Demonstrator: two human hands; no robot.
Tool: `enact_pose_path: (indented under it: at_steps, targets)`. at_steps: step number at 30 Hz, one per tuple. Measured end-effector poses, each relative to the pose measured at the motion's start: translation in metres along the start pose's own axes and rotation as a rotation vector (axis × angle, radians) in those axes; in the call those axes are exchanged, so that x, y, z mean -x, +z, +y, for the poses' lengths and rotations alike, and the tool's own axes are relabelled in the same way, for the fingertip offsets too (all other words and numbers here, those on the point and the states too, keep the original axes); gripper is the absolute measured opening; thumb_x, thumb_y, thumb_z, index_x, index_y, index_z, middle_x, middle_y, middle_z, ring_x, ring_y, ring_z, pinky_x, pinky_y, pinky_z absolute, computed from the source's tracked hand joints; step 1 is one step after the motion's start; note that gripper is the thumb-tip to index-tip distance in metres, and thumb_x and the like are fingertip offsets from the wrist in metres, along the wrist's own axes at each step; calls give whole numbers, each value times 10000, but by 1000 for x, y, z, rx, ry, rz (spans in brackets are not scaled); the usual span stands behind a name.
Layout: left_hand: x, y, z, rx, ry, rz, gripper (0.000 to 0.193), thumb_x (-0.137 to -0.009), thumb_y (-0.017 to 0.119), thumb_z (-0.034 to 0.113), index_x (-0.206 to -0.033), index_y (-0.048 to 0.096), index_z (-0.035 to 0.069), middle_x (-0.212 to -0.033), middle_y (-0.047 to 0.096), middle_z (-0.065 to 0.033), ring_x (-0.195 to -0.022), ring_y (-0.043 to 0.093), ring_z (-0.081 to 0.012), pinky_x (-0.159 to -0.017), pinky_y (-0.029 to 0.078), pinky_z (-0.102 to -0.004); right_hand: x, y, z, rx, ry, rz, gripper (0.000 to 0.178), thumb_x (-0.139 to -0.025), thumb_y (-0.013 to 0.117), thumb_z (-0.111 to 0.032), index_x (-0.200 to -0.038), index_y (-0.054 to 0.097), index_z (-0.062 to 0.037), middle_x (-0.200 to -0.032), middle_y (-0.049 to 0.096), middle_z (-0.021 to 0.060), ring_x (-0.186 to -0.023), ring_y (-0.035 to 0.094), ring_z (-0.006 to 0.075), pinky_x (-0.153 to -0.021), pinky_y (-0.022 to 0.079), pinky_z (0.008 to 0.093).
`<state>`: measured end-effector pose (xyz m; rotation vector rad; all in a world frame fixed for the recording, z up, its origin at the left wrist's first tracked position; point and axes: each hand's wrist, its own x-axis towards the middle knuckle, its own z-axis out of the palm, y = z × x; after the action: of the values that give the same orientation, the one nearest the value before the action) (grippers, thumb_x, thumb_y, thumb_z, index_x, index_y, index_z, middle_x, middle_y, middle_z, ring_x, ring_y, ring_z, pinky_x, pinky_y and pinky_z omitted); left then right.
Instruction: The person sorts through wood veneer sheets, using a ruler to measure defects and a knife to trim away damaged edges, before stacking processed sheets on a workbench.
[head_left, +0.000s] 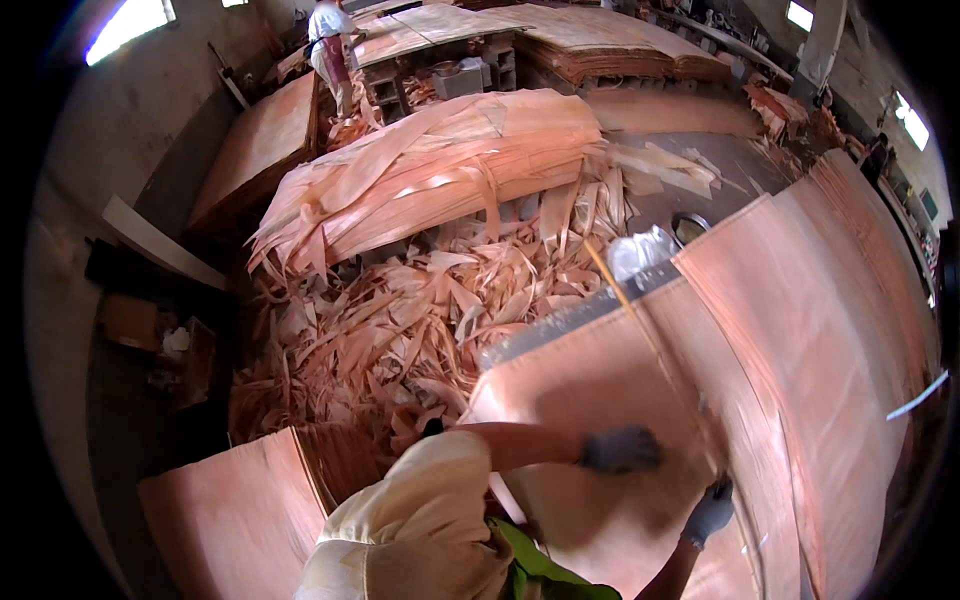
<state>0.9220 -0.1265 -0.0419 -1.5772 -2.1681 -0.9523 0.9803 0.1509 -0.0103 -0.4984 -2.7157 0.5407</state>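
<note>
My left hand (621, 450), in a dark grey glove, lies over a large pinkish-brown wood veneer sheet (570, 400), its fingers stretched to the right and nothing seen in them. A long thin wooden stick (622, 297) runs slantwise across the sheet, its upper end reaching past the far edge and its lower part blurred. My right hand (709, 513), gloved too, is closed at the near part of this stick; its fingertips are partly hidden. Another stack of veneer sheets (790, 290) stands close by on the right, overlapping the work surface.
Curled veneer scraps (400, 330) pile up ahead and left. Behind them lies a big veneer bundle (450, 180). A smaller sheet stack (235, 510) is near my left. A white plastic bag (640, 254) lies beyond the sheet. Another person (330, 50) stands at a far stack.
</note>
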Motion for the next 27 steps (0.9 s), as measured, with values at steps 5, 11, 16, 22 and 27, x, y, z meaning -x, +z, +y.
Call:
enact_pose_path:
  at_steps: [5, 11, 16, 22, 27]
  targets:
    - [169, -113, 60, 127, -66, -128, 344, -794, 535, 181, -1114, 556, 57, -1191, 534, -125, -1103, 498, -281, -936, 388, -432, 103, 72, 36, -754, 502, 225, 482, -836, 564, -173, -1293, 475, -47, -1157, 584, 148, -711, 593, 211, -469, 437, 317]
    - [383, -281, 75, -160, -681, -147, 364, -747, 582, 163, -1106, 581, 101, -1139, 583, -101, -1049, 547, -298, -890, 428, -401, 130, 111, -51, -1060, 1137, 415, 212, -754, 578, -256, -887, 595, -91, -688, 568, 76, -513, 486, 200, -418, 391, 350]
    - [416, -408, 66, -359, -1085, 189, 360, -695, 541, 23, -1052, 566, 60, -1034, 589, -145, -940, 559, -317, -803, 433, -409, 103, 130, -140, -464, 828, 632, 199, -800, 628, -212, -848, 576, -26, -779, 597, 25, -709, 572, 214, -568, 481, 396]
    - [299, -566, 28, -582, -501, 706, 199, -676, 473, -70, -830, 508, 52, -851, 552, -150, -764, 587, -326, -662, 467, -386, 108, 154, -186, -430, 866, 509, 203, -803, 640, -210, -809, 574, -18, -730, 582, 36, -629, 557, 201, -515, 470, 383]
    - [187, -678, 27, -457, -288, 311, 82, -654, 556, 38, -709, 535, 95, -793, 565, -96, -724, 614, -283, -613, 484, -363, 122, 185, -207, -478, 924, 406, 212, -805, 649, -208, -776, 573, -12, -689, 569, 45, -563, 544, 191, -471, 461, 373]
